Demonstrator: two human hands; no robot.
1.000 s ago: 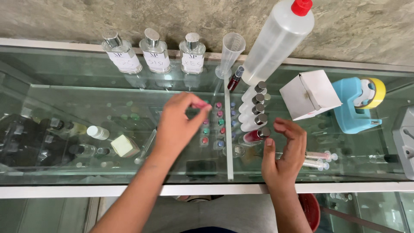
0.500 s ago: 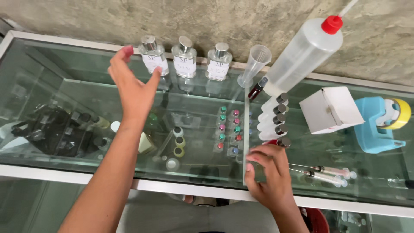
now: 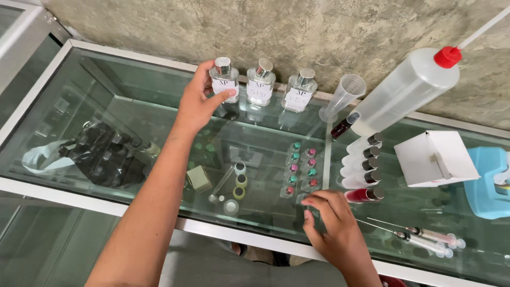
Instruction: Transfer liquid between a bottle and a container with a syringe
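Your left hand (image 3: 199, 103) has reached the leftmost bottle (image 3: 223, 79) at the wall and now closes around it; your right hand (image 3: 332, 223) rests loosely curled, holding nothing, on the glass surface (image 3: 159, 133).

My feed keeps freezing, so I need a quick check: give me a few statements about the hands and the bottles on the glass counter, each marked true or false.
1. The left hand grips the leftmost square bottle. True.
2. The right hand holds a syringe. False: the syringes lie untouched beside it; its fingers rest on the glass counter.
3. Three square bottles stand along the wall. True.
4. The big squeeze bottle has a blue cap. False: it is red.
5. The measuring cylinder lies flat. False: it stands, tilted in view.
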